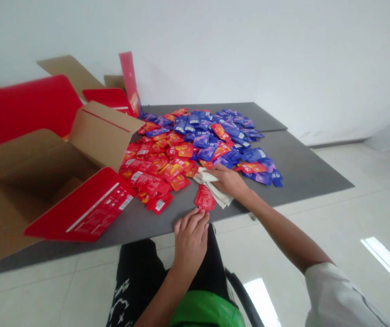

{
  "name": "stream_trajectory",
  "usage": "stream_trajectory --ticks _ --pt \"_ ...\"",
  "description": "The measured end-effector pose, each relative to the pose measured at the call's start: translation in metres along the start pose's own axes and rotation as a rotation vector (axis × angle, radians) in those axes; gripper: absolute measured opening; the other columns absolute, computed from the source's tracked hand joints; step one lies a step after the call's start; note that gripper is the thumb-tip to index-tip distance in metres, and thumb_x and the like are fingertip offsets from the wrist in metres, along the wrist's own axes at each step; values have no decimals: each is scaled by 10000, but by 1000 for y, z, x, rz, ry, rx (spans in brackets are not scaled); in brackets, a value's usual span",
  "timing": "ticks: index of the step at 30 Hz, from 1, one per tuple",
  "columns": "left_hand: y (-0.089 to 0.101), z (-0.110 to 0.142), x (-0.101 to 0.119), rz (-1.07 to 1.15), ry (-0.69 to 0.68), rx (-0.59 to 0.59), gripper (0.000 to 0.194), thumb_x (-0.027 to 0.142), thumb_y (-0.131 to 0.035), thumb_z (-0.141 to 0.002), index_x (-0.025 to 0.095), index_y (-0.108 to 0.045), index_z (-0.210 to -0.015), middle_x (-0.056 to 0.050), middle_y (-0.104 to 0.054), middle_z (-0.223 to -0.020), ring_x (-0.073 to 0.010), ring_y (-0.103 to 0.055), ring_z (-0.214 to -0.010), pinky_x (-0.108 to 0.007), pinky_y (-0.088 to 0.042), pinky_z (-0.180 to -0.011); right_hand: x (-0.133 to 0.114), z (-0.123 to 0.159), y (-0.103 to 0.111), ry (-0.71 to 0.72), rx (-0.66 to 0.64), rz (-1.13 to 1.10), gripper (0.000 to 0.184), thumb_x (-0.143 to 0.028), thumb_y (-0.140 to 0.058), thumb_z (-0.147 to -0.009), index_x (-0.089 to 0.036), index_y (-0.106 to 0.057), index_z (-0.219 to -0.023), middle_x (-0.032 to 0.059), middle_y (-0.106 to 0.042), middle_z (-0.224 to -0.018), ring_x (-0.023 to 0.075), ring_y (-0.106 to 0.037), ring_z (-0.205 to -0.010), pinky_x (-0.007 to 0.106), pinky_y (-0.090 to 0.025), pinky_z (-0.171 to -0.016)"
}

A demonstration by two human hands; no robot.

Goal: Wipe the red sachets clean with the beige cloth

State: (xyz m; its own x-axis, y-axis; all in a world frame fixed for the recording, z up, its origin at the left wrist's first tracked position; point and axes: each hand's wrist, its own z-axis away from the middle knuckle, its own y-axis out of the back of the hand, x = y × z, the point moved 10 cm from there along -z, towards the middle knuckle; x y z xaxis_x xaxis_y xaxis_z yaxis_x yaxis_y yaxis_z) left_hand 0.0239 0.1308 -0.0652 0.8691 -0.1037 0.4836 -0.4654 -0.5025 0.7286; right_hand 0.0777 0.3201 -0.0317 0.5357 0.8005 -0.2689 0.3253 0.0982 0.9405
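Observation:
My left hand (191,240) lies palm down at the table's near edge, its fingertips touching the lower end of a lone red sachet (204,198). My right hand (227,179) reaches across from the right and presses on a crumpled white cloth (212,186), its fingers bunched over the fabric. Just beyond both hands spreads a large heap of red sachets (157,165) and blue sachets (222,141), loosely overlapping. Whatever lies under the cloth is hidden.
An open cardboard box (102,134) with red-printed flaps (86,211) overhangs the grey table (293,170) at left. The table's near edge drops to a pale tiled floor (79,281). A white wall (215,50) rises behind. A dark chair back (242,290) stands below right.

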Motion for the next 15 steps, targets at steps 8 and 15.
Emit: stream_trajectory --ticks 8,15 --pt "-1 1 -3 -5 14 1 227 174 -586 -992 237 -727 -1159 -56 -755 -1188 -252 -639 -1201 -429 -415 -1016 -52 45 -15 137 -122 -204 403 -220 -623 -973 -298 -663 -1366 60 -673 -1279 207 -681 -1071 256 -519 -863" --pt "-2 0 -1 -18 -3 -17 276 178 -568 -1006 236 -687 -1249 -61 -738 -1243 -258 -617 -1248 -439 -401 -1027 5 1 -7 9 -11 -92 366 -216 -602 -988 -227 -683 -1345 95 -677 -1133 204 -674 -981 258 -497 -821"
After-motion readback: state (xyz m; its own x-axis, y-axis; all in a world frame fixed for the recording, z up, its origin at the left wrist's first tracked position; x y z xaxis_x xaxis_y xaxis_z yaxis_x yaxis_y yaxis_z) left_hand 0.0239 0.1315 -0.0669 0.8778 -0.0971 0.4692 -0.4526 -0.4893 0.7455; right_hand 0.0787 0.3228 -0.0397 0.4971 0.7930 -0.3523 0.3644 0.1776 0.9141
